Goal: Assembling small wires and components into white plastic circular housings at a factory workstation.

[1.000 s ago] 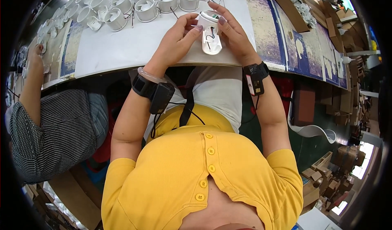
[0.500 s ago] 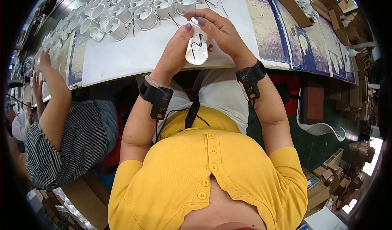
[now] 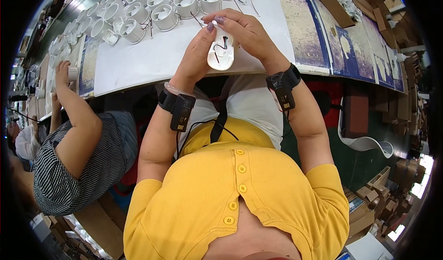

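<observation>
Between my hands, just above the table's near edge, is a white plastic housing (image 3: 221,59), long and rounded at its lower end. Its open side faces up and shows thin dark and red wires inside. My left hand (image 3: 196,52) grips its left side, thumb near the upper end. Around the right side and top wraps my right hand (image 3: 248,34), its thumb pressing beside the left thumb. My fingers hide the housing's upper part.
Several white round fan units (image 3: 164,18) with trailing wires crowd the far left of the white tabletop (image 3: 134,66). A cardboard box (image 3: 330,3) of white parts stands at the far right. On the left, a co-worker's arm (image 3: 76,103) reaches over the table.
The housing and my hands have shifted slightly left, with the grip much the same. The co-worker's arm on the left has moved, and a white cylindrical part now shows by that hand.
</observation>
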{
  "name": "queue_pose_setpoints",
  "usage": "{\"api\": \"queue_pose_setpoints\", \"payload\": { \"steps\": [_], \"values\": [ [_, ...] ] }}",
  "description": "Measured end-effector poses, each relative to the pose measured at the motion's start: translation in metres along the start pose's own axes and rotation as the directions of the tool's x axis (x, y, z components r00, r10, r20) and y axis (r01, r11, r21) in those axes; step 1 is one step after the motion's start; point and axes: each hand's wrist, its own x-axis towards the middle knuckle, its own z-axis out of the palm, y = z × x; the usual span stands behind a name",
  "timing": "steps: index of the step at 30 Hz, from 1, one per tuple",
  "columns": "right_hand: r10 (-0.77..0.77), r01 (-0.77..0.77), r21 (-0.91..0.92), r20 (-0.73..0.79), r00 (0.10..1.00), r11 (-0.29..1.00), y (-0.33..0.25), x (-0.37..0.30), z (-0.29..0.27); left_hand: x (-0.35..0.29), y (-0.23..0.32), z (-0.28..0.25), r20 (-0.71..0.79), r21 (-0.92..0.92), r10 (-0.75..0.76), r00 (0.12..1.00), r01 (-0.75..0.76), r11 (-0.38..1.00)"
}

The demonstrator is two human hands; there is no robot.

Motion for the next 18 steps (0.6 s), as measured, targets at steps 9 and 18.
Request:
{"api": "queue_pose_setpoints", "payload": {
  "steps": [9, 18],
  "values": [
    [-0.299, 0.253, -0.258, -0.155, 0.942, 0.932, -0.007, 0.002, 0.011, -0.001, 0.005, 0.009, -0.081, 0.008, 0.231, 0.97, -0.231, 0.973],
    [-0.06, -0.015, -0.555, -0.116, 0.991, 0.832, -0.044, -0.017, 0.006, -0.002, 0.016, -0.002, -0.122, 0.333, 0.494, 0.861, -0.434, 0.837]
  ]
}}
